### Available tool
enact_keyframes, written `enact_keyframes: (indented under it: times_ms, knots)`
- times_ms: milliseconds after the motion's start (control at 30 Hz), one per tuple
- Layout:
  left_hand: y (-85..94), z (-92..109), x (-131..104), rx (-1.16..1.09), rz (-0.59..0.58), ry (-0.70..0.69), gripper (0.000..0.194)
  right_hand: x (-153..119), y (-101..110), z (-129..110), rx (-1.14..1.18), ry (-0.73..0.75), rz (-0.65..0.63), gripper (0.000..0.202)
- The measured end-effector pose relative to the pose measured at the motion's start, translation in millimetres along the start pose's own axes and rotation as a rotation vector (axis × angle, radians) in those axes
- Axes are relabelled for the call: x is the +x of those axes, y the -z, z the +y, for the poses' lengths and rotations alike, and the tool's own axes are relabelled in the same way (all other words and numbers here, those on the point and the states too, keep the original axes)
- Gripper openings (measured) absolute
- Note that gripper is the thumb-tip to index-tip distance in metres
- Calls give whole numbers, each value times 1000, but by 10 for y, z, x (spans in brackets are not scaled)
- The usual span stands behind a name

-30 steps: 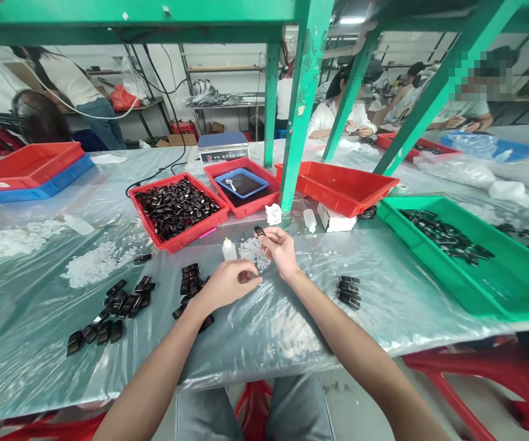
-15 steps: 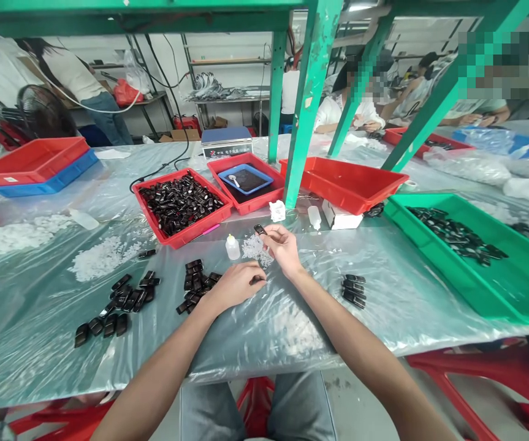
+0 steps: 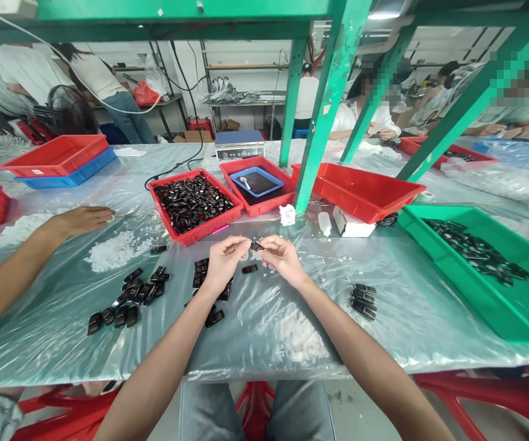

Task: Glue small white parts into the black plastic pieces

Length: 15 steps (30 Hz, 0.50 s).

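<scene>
A factory workshop: workers (image 3: 365, 116) at long tables (image 3: 292, 331), with bins (image 3: 356, 193) of small black parts (image 3: 190, 199).

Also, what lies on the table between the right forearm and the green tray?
A short row of black pieces lies between the right forearm and the green tray, in the head view.

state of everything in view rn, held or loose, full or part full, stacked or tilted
left hand: fingers closed
right hand: pinching black piece
black piece: held
heaped tray: full
small blue tray: nested in red tray
propped tray: tilted
green tray: part full
bottle: lying down
</scene>
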<state>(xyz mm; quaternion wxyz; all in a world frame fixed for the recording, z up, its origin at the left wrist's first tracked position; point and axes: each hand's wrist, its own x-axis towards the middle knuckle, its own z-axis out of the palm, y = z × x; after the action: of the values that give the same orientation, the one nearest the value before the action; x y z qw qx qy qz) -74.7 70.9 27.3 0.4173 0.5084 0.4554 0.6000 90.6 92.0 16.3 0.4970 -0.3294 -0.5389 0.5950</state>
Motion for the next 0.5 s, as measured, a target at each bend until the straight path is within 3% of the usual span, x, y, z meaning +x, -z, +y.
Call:
enact_keyframes:
  times_ms: [200, 500]
  knots:
    - [0, 7, -15, -14, 28, -3, 32, 1, 2, -18, -7, -10, 31, 34]
    - [6, -9, -11, 37, -29, -10, 32, 11, 12, 38, -77, 59, 37, 34]
